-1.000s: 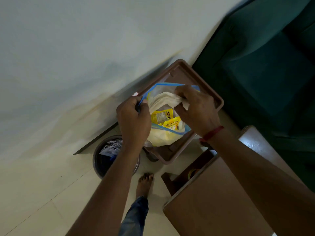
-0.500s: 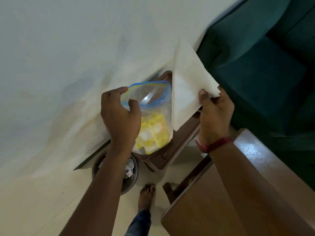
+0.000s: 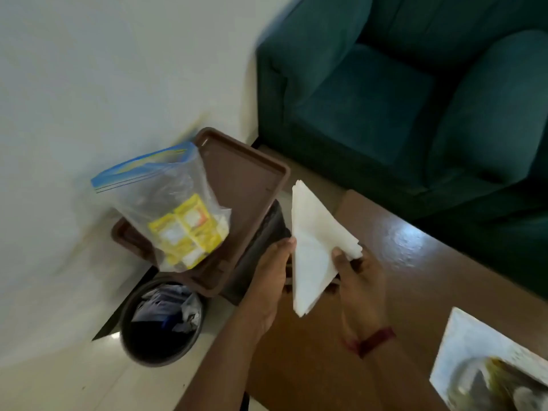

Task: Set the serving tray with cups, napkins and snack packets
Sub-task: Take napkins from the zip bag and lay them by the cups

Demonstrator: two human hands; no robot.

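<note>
Two hands on napkins (image 3: 314,250): pinched in right hand (image 3: 360,280), steadied by flat left hand (image 3: 271,274). Tray (image 3: 246,173) with snack bag (image 3: 166,203) just left of hands. Risk of sheets fanning loose from light pinch

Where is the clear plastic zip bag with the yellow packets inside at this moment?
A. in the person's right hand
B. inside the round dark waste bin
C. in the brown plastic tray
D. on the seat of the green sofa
C: the clear plastic zip bag stands in the brown plastic tray, while the right hand pinches only a white folded napkin.
</note>
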